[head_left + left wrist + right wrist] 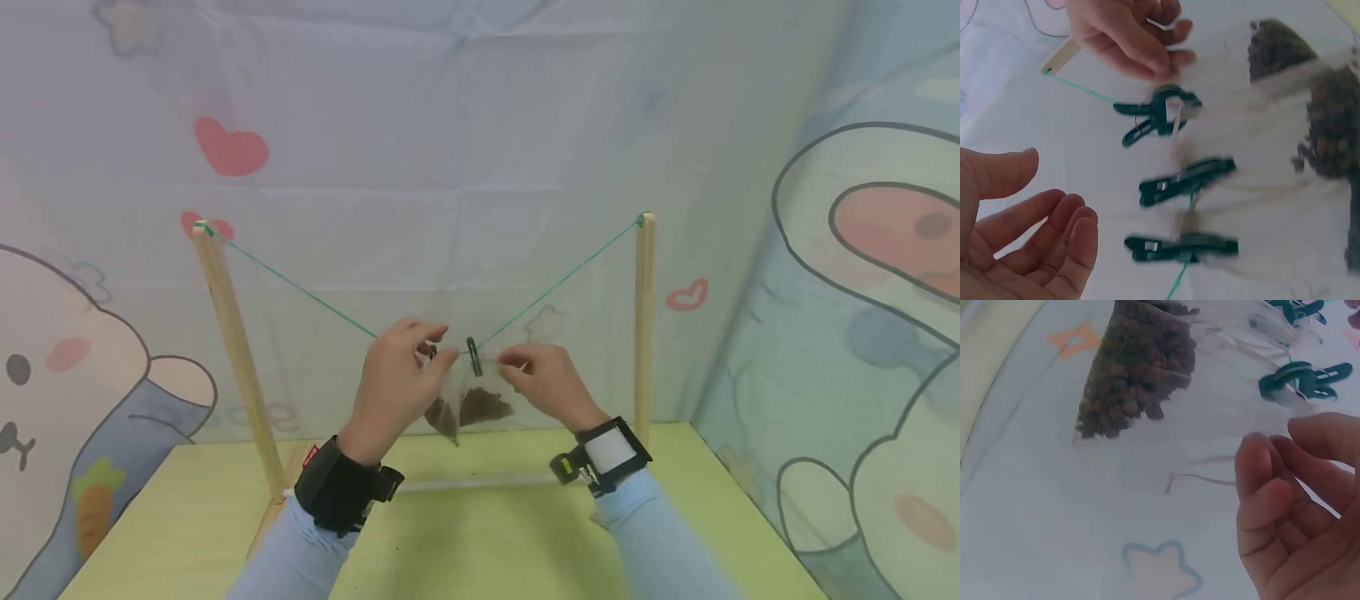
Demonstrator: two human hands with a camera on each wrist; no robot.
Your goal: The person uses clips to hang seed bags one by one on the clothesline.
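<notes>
Your left hand point(395, 387) and right hand point(549, 382) flanked clear bags point(483, 405) on a green string point(562, 287)

The bags hung side by side near the middle of the string, between your two hands and over the far part of the bench point(480, 554). Each held dark brown granules point(1132, 372) gathered at its bottom. Green clips point(1186, 181) fastened them along the string; the left wrist view showed three.

Your left hand was just left of the clips, its thumb and loosely bent fingers apart. Your right hand was at the right edge of the rightmost bag, fingers curled toward the thumb; you could not tell whether they were clamped on the plastic.

The string ran up from the clips to the tops of a left wooden post point(238, 358) and a right wooden post point(645, 325). A white bar point(480, 482) lay low between the posts. Behind stood a pale cloth point(450, 125) printed with hearts and stars. You wore black wristbands point(341, 492) over light blue sleeves point(663, 542).
</notes>
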